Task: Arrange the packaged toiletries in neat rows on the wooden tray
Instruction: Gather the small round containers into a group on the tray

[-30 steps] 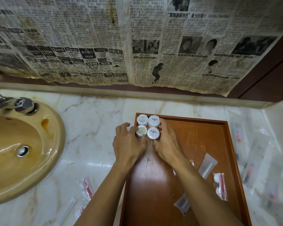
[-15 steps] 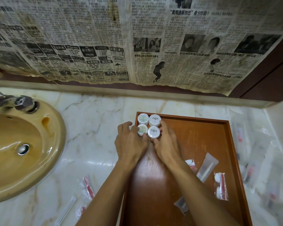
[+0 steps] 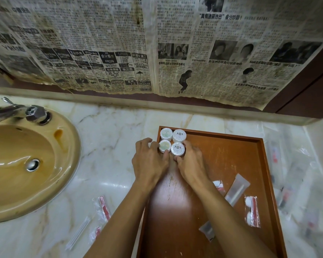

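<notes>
Fingers (image 3: 165,156) of both hands pinching two near round white soap packets (image 3: 177,149) in brown wooden tray (image 3: 231,157) corner; pushing unevenly risks breaking row.

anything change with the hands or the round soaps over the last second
Very little. The left hand and right hand stay cupped round the two nearer round soaps, nudging them against the far pair in the wooden tray's far left corner. The four soaps keep their two-by-two block. Nothing was picked up or let go. The packets lying on the tray did not move.
</notes>
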The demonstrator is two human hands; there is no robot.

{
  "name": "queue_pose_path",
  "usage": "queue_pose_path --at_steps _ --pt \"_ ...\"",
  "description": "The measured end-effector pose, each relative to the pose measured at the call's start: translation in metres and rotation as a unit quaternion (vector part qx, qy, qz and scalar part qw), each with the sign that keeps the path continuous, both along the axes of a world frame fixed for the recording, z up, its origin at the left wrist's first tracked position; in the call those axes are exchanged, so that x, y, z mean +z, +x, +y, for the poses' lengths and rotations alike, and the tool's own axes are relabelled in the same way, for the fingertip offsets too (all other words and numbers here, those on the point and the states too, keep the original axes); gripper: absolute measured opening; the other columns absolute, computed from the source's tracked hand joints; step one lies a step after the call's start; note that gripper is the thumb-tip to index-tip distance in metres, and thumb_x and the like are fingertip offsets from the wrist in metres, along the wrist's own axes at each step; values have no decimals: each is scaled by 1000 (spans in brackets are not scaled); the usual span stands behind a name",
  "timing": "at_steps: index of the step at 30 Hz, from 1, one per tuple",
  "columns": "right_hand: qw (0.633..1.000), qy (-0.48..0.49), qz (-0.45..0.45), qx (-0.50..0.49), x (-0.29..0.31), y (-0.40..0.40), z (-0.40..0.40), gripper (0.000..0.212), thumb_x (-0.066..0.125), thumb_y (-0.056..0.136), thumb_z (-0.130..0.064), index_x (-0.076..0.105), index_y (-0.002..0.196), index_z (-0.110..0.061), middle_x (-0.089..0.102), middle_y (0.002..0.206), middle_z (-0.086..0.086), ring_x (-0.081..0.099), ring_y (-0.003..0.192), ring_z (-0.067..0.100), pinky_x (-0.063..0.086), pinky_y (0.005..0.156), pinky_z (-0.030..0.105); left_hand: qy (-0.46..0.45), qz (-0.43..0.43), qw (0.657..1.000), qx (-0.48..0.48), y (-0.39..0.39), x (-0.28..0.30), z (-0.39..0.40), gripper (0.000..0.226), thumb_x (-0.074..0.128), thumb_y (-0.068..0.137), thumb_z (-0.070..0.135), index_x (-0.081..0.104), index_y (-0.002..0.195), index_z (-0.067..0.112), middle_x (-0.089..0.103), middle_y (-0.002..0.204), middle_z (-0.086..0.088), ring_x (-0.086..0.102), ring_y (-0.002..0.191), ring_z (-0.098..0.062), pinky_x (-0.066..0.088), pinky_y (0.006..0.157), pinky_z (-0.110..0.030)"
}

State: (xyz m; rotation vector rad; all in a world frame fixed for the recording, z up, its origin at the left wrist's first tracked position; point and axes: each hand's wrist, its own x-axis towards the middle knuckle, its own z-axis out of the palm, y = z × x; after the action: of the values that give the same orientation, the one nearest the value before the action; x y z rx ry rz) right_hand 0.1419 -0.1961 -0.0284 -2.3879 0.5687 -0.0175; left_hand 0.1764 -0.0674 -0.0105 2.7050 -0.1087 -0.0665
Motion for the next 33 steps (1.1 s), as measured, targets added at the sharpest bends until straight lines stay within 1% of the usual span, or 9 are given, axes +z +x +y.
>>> queue_pose_path --at_steps 3,5,9,13,17,22,28,30,33 --pt "1000 -8 18 7 6 -6 -2 51 71 82 -24 50 127 -12 54 123 9 46 118 29 44 95 43 -13 -5 1000 4 -8 8 14 36 54 89 47 67 111 21 51 132 6 34 130 -12 47 82 -38" --pt "996 -60 49 32 12 -16 -4 51 67 86 -31 48 129 -10 49 129 9 41 122 28 39 101 40 -17 -7 1000 2 -17 15 28 34 53 91 43 67 112 20 52 131 5 38 128 -13 46 83 -37" --pt "979 -148 101 95 18 -36 -6 56 57 90 -44 49 132 -9 40 138 11 35 128 29 33 107 38 -11 -23 1000 -1 -45 29 66 26 53 93 36 69 104 19 63 115 4 54 111 -17 45 78 -33" --pt "972 -145 138 125 19 -47 2 67 57 87 -53 45 137 -9 29 149 12 27 135 32 26 110 42 -3 5 999 32 -82 38 116 24 52 94 39 69 102 24 64 107 8 58 101 -13 46 77 -32" --pt "972 -128 153 123 15 -55 11 83 57 87 -57 27 149 -10 11 159 12 9 145 33 13 116 45 6 36 996 82 -125 44 165 22 53 93 42 69 97 28 67 101 11 62 87 -10 43 69 -28" --pt "976 -125 139 114 9 -60 13 86 55 88 -56 20 151 -10 4 160 11 -1 147 28 6 117 43 32 106 987 115 -192 43 197 24 54 91 45 68 101 28 69 98 12 61 82 -7 43 65 -27" --pt "978 -127 125 111 5 -63 14 85 56 88 -54 20 151 -10 5 161 10 0 147 27 6 118 42 74 178 979 58 -269 31 193 45 54 85 50 55 126 32 57 117 14 57 101 -7 44 80 -27" --pt "978 -132 117 112 4 -64 14 84 56 89 -54 21 150 -10 7 160 10 2 147 28 7 118 43 89 180 978 53 -284 27 190 55 54 82 55 48 132 32 50 128 13 56 110 -9 47 86 -30" --pt "977 -142 112 112 2 -64 14 84 56 88 -55 22 150 -10 8 160 10 3 147 28 8 118 43 99 166 979 61 -294 25 185 59 57 80 53 45 134 31 46 132 12 56 114 -11 46 85 -31"
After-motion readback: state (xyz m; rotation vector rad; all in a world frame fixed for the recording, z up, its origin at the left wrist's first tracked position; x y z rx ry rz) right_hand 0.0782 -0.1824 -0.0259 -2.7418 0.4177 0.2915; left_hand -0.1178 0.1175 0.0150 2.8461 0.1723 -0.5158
